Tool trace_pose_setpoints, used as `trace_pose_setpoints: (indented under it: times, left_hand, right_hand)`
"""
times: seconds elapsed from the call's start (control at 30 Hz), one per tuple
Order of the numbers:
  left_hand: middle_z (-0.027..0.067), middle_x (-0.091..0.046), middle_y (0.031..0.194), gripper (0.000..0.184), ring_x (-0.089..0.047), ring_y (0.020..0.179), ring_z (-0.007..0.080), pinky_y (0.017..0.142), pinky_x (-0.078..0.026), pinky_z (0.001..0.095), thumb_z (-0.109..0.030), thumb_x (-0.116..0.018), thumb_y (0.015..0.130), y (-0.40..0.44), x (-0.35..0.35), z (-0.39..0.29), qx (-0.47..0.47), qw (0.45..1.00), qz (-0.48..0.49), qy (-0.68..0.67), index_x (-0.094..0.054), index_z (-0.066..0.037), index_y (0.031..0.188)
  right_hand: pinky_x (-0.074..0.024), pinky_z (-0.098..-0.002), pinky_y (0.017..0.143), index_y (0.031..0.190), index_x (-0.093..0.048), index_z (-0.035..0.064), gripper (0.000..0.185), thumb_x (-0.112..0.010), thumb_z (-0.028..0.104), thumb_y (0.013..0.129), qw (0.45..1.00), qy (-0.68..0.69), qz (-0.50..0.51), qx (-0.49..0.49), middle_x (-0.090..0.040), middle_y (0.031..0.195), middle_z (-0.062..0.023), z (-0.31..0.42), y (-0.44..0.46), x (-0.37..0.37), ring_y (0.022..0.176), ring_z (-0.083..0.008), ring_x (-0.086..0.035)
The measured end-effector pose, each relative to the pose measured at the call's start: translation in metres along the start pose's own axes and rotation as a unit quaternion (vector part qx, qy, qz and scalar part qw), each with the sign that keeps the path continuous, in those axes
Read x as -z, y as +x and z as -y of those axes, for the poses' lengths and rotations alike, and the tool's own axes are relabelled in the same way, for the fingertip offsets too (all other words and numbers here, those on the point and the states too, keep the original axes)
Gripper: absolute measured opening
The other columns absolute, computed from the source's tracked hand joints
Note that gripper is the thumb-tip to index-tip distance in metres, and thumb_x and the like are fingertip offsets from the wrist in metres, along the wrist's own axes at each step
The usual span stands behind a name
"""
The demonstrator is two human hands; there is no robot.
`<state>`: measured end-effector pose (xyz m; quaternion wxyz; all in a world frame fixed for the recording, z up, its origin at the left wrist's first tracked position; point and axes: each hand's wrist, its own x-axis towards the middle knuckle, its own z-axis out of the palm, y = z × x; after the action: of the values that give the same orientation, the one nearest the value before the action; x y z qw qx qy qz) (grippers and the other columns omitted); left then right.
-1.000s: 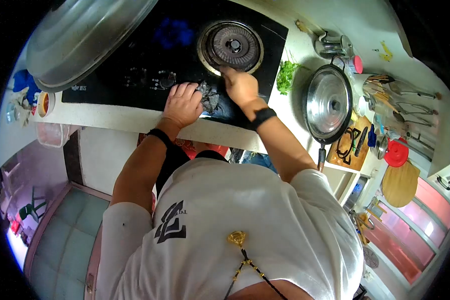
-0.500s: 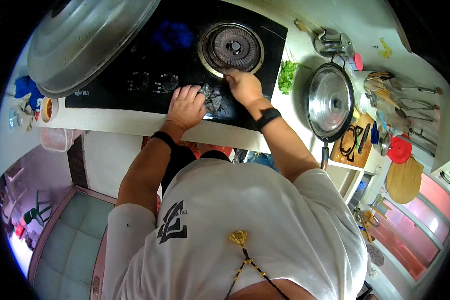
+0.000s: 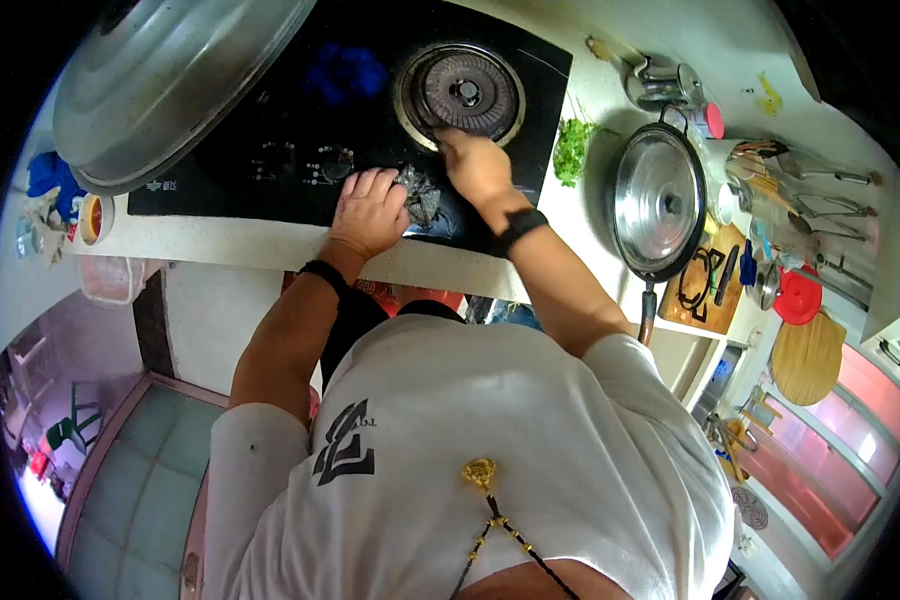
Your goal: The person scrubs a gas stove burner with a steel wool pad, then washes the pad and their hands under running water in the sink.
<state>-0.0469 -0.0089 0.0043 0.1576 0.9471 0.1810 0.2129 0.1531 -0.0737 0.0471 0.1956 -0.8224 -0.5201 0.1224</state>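
My left hand [image 3: 370, 212] lies on the front edge of the black gas hob [image 3: 230, 185], its fingers flat and beside a control knob [image 3: 337, 165]. Against its fingertips and thumb side sits a crumpled dark grey, mesh-like wad [image 3: 421, 196]; I cannot tell whether it is a scourer. My right hand [image 3: 477, 172] is closed, with fingertips pressed at the near-left rim of the round burner [image 3: 467, 92]. Whatever those fingers pinch is hidden. Water glistens on the glass between both hands.
A large metal lid [image 3: 175, 90] looms over the hob's left. To the right are green herbs [image 3: 572, 152], a lidded frying pan [image 3: 660, 205], a metal jug [image 3: 665, 85] and a cutting board [image 3: 705, 290] with dark items. A small bowl [image 3: 96, 220] stands at far left.
My right hand has shifted slightly left along the burner's near rim. My left hand and the grey wad stay almost where they were.
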Motion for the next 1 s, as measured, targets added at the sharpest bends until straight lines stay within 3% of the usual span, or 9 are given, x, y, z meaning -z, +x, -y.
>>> trace_pose_setpoints:
  times: [0.07,0.13,0.27,0.4,0.57,0.7,0.87,0.93,1.0]
  left_hand:
    - [0.0146,-0.061,0.118,0.022,-0.055,0.113,0.0326,0.099,-0.042,0.0476,-0.017,-0.066,0.075,0.001,0.000,0.000,0.000,1.000,0.008,0.004,-0.061,-0.005,0.093]
    - [0.0146,-0.060,0.118,0.022,-0.055,0.113,0.0328,0.099,-0.042,0.0475,-0.017,-0.066,0.075,0.001,0.003,0.000,-0.006,1.000,0.000,-0.008,-0.060,-0.005,0.093]
    - [0.0148,-0.060,0.118,0.022,-0.055,0.113,0.0333,0.099,-0.042,0.0479,-0.017,-0.066,0.074,0.001,-0.002,0.003,-0.002,1.000,0.014,-0.005,-0.060,-0.005,0.092]
    - [0.0151,-0.060,0.117,0.022,-0.055,0.110,0.0342,0.097,-0.042,0.0489,-0.016,-0.066,0.074,-0.001,0.001,0.000,-0.007,1.000,-0.002,-0.011,-0.059,-0.005,0.091]
    - [0.0158,-0.060,0.116,0.021,-0.056,0.109,0.0339,0.095,-0.043,0.0482,-0.015,-0.067,0.073,0.004,0.003,0.002,-0.012,1.000,-0.013,-0.020,-0.059,-0.005,0.090]
    - [0.0156,-0.061,0.115,0.021,-0.056,0.110,0.0339,0.095,-0.043,0.0481,-0.014,-0.068,0.072,0.001,0.003,0.001,-0.009,1.000,-0.006,-0.021,-0.060,-0.005,0.090]
    - [0.0158,-0.061,0.114,0.022,-0.056,0.110,0.0339,0.096,-0.042,0.0479,-0.014,-0.068,0.072,0.002,0.005,0.001,-0.003,1.000,-0.002,-0.030,-0.061,-0.005,0.091]
    - [0.0161,-0.061,0.115,0.022,-0.056,0.111,0.0338,0.097,-0.042,0.0478,-0.014,-0.068,0.072,0.004,0.006,0.001,-0.007,0.999,-0.006,-0.040,-0.061,-0.005,0.092]
    - [0.0160,-0.060,0.115,0.023,-0.055,0.111,0.0336,0.097,-0.042,0.0473,-0.014,-0.068,0.072,0.002,0.005,0.001,-0.006,0.999,0.004,-0.037,-0.061,-0.005,0.091]
  right_hand:
    - [-0.0527,-0.0505,0.070,0.103,-0.072,0.0157,0.021,-0.057,0.017,0.089,0.999,0.003,-0.031,0.018,-0.069,0.083,-0.0209,0.001,0.013,-0.014,0.079,-0.0403,-0.067]
    - [-0.0528,-0.0508,0.069,0.104,-0.072,0.0149,0.021,-0.057,0.017,0.089,1.000,-0.022,0.016,-0.008,-0.069,0.082,-0.0207,0.006,0.002,0.000,0.077,-0.0401,-0.068]
    - [-0.0536,-0.0499,0.068,0.114,-0.069,0.0161,0.031,-0.056,0.011,0.086,1.000,-0.025,0.005,0.002,-0.069,0.080,-0.0202,0.001,-0.016,-0.001,0.077,-0.0401,-0.068]
    - [-0.0541,-0.0507,0.071,0.102,-0.064,0.0051,0.023,-0.057,0.008,0.081,0.998,-0.057,0.012,-0.005,-0.069,0.081,-0.0235,0.036,0.026,-0.015,0.078,-0.0410,-0.068]
    - [-0.0556,-0.0467,0.071,0.130,-0.058,-0.0008,0.045,-0.050,0.011,0.087,0.994,-0.086,0.067,0.006,-0.072,0.090,-0.0214,0.036,-0.005,-0.010,0.081,-0.0381,-0.070]
    - [-0.0543,-0.0495,0.069,0.127,-0.061,0.0016,0.043,-0.055,0.013,0.087,0.996,-0.084,0.013,-0.005,-0.070,0.086,-0.0230,0.046,0.021,-0.029,0.077,-0.0405,-0.068]
    - [-0.0565,-0.0432,0.070,0.134,-0.056,-0.0009,0.051,-0.053,0.012,0.085,0.991,-0.115,0.056,-0.031,-0.071,0.092,-0.0218,0.055,0.013,-0.020,0.082,-0.0348,-0.071]
    - [-0.0565,-0.0432,0.068,0.134,-0.056,-0.0012,0.051,-0.053,0.012,0.085,0.992,-0.113,0.041,-0.030,-0.071,0.089,-0.0209,0.052,0.011,-0.028,0.080,-0.0346,-0.071]
    - [-0.0546,-0.0474,0.064,0.124,-0.063,0.0027,0.043,-0.057,0.012,0.083,0.992,-0.117,-0.053,-0.012,-0.070,0.083,-0.0209,0.049,0.029,-0.044,0.071,-0.0376,-0.069]
